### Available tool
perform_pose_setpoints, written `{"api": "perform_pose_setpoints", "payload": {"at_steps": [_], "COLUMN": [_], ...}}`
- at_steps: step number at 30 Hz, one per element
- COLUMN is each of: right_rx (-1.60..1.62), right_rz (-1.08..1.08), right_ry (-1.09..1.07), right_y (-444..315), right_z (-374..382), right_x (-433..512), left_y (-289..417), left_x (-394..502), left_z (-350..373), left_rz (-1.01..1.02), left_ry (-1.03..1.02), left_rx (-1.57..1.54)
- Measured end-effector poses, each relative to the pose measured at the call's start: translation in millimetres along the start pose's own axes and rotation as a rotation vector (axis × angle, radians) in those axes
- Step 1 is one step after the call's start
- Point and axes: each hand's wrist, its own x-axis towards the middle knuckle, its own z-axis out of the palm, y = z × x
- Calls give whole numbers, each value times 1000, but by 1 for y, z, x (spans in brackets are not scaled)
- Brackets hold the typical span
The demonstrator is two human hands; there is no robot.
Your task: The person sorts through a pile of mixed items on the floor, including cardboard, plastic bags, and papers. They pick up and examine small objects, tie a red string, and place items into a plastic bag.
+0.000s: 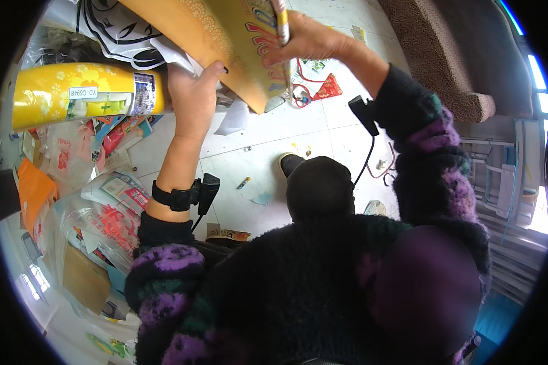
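A yellow-orange printed sheet point(210, 32), likely cardboard, with a lace pattern and colourful lettering, is held up at the top of the view. My right hand point(308, 39) grips its rolled or folded right edge. The thumb of my left hand point(192, 93) rests at its lower left edge, and the other fingers are hidden. White plastic with a black line-drawn face point(123, 32) lies against the sheet's left side, close to my left hand. Just left of that wrist is a yellow flowered package point(50, 93) bearing a label.
Clear plastic bags of paper and packaging point(114, 219) crowd the left side. An orange paper piece point(34, 191) lies among them. Scraps, a red cord point(301, 75) and red paper point(329, 87) are on the tiled floor point(237, 159). At right stand brown textured furniture point(431, 59) and a metal frame point(497, 178).
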Motion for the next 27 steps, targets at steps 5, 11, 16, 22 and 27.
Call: {"api": "perform_pose_setpoints", "payload": {"at_steps": [5, 11, 16, 22, 27], "right_rx": [-99, -64, -135, -290, -253], "right_rz": [-68, -49, -160, -235, 99], "right_ry": [85, 115, 288, 166, -235], "right_y": [-44, -78, -88, -64, 47], "right_z": [-19, -11, 51, 108, 151], "right_x": [0, 38, 75, 49, -78], "left_y": [29, 48, 37, 0, -34], "left_x": [-2, 14, 15, 16, 29], "left_z": [-15, -37, -33, -43, -79], "left_rz": [-79, 51, 162, 19, -65], "left_ry": [24, 110, -22, 332, 364], "left_rx": [-24, -166, -470, -206, -227]}}
